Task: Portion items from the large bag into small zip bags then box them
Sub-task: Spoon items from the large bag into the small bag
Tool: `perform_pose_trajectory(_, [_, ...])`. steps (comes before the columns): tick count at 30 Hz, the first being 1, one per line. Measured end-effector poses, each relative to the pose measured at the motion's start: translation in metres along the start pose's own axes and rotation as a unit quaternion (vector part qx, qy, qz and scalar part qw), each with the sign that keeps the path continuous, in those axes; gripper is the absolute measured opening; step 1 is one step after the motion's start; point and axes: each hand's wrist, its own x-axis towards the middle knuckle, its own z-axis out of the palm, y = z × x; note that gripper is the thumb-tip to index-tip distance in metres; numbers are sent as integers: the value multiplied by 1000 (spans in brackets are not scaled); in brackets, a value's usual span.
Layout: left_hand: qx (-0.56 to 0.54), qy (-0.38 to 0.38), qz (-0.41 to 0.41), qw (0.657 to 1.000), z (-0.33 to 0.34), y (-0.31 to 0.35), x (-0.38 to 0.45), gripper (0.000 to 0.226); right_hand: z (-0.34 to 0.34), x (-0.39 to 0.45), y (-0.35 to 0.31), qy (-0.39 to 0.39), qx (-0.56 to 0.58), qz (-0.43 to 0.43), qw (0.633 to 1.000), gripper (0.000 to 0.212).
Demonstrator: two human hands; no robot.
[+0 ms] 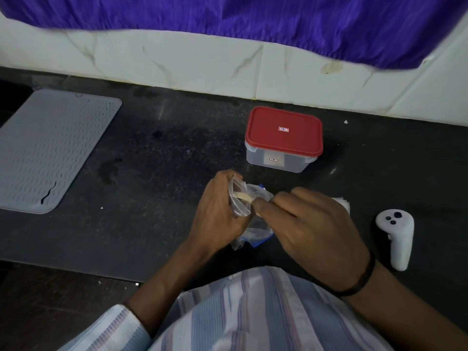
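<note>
On a dark counter [157, 173], the left hand [217, 209] grips a small zip bag [239, 198] open; right hand [304, 224] pinches a pale item [244, 196] inside. Filling step; likely next, sealing. The lidded box [283, 139] waits just behind.

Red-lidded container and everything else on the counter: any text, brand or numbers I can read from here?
Sticker on the red lid of the clear plastic container: a small red, white and blue logo, too small to read.
Sticker on the container's front wall: the same kind of mark, too blurred to read.
White handheld controller: dark buttons only, no text visible.
Grey ribbed silicone mat: no text.
Nothing legible anywhere.
</note>
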Motion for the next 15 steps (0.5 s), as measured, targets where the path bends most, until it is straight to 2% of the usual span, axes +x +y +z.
perform_pose_trajectory(2, [-22,9,-45,999,-4,1,2,37,-2,-5,3,44,15,25,999,26])
perform_pose_trajectory(6, [-27,24,-151,988,-11,-8,1,40,7,-16,18,87,136,205,965,19])
perform_pose_trajectory(10, [-36,-5,-241,970,-9,-12,1,42,38,-26,31,-50,164,303,938,18])
perform_pose_trajectory(15, [-37,-65,-322,944,1,-16,2,47,78,-31,24,-150,144,313,927,12])
